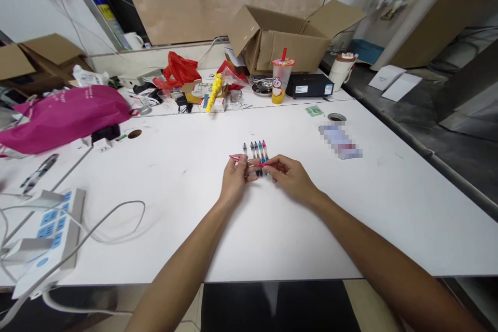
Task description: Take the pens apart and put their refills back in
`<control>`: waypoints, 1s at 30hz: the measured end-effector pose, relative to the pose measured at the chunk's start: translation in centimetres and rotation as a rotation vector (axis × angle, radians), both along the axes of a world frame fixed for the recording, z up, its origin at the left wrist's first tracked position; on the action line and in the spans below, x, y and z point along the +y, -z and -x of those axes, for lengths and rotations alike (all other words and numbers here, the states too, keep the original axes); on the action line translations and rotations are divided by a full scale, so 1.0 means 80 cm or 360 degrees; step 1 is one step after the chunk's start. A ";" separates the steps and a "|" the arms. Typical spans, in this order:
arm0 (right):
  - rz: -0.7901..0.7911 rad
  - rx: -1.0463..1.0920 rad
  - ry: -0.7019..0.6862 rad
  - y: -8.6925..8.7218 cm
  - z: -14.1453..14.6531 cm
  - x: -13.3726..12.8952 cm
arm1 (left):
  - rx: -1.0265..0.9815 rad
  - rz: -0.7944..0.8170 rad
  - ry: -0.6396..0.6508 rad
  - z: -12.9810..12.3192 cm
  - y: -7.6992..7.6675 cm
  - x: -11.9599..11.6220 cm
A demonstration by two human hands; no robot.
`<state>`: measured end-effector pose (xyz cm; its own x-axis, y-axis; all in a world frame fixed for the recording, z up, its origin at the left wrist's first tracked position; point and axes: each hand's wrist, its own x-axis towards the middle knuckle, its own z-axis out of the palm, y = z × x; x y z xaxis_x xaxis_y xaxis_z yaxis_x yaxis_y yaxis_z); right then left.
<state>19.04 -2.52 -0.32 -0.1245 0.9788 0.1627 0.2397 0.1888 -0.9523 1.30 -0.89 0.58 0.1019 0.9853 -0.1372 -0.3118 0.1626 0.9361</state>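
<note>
Between my two hands a slim pen with pink-red ends (254, 164) is held nearly level, a little above the white table. My left hand (235, 174) pinches it toward its left end, thumb on top. Fingers of my right hand (286, 172) close round its right end. Whether the pen is in one piece cannot be made out. Just behind my hands several pens (256, 149) lie side by side, with black, blue and pink tips pointing away from me. One black-tipped pen (245, 147) lies slightly apart to their left. My fingers hide the pens' near ends in part.
A power strip (73, 238) with a looping white cable lies at the left, near a magenta bag (73, 114). Toward the back stand a drink cup (280, 83), a black box (310, 86) and an open carton (286, 46). A tape roll (336, 117) lies at right.
</note>
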 end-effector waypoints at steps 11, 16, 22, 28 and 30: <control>-0.0016 -0.0099 -0.0031 -0.006 0.002 0.000 | 0.0061 -0.0040 -0.0108 0.003 -0.002 0.001; 0.0021 -0.0153 -0.0025 -0.007 0.001 -0.002 | 0.0063 -0.0063 -0.0113 0.003 -0.002 0.001; 0.0078 -0.0199 -0.0024 -0.011 0.001 -0.005 | 0.0065 -0.0073 -0.0105 0.003 -0.003 0.002; 0.0071 -0.0179 -0.0024 -0.012 0.002 -0.006 | 0.0081 -0.0071 -0.0110 0.003 -0.005 0.001; 0.0157 -0.0172 -0.0063 -0.012 0.003 -0.006 | 0.0093 -0.0079 -0.0097 0.004 -0.003 0.001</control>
<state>18.82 -3.02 0.63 -0.1747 0.9834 0.0494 0.3363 0.1068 -0.9357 1.01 -0.81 0.86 0.0346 0.9952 -0.0920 -0.2643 0.0979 0.9595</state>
